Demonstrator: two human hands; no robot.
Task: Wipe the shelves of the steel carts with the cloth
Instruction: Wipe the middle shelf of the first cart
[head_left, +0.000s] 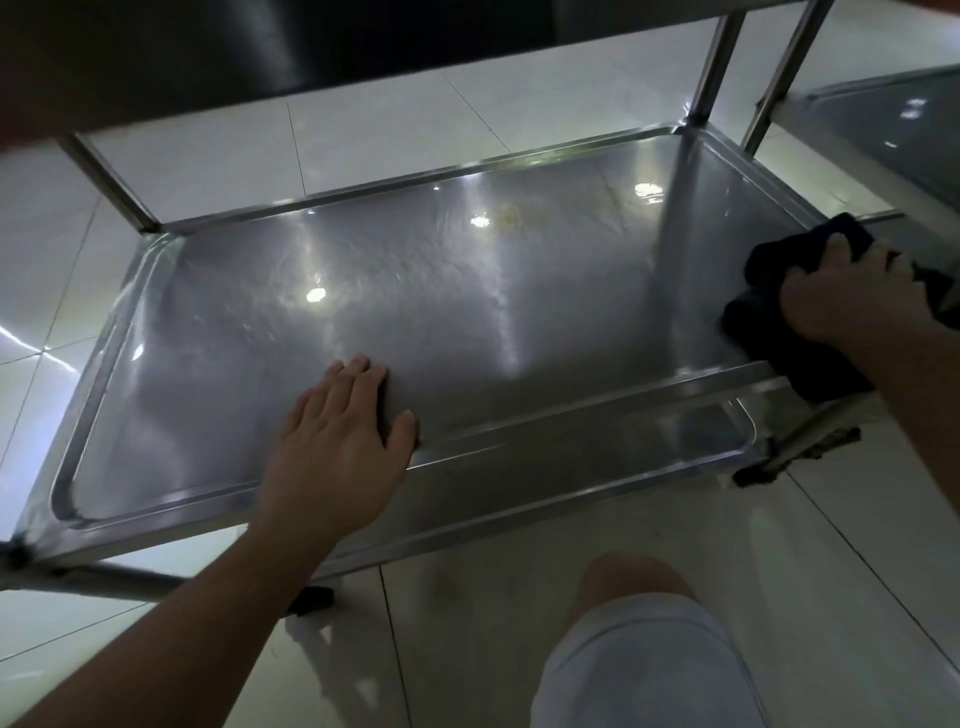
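Shelf (441, 291): the lower tray of the steel cart, low over the tiled floor (779, 545), long axis running left to right across the view. At its near rim, left of centre, the left hand (340, 441) lies flat on the steel, fingers straight and together, holding nothing. Toward the far right of the shelf a faint yellowish mark (511, 215) shows. At the right end, the right hand (852, 291) grips the bunched dark cloth (789, 343), which touches the shelf's right edge. The unwiped span therefore lies leftward of the cloth, along the long axis; the right hand is the working one. A 2nd cart (893, 119) stands just beyond.
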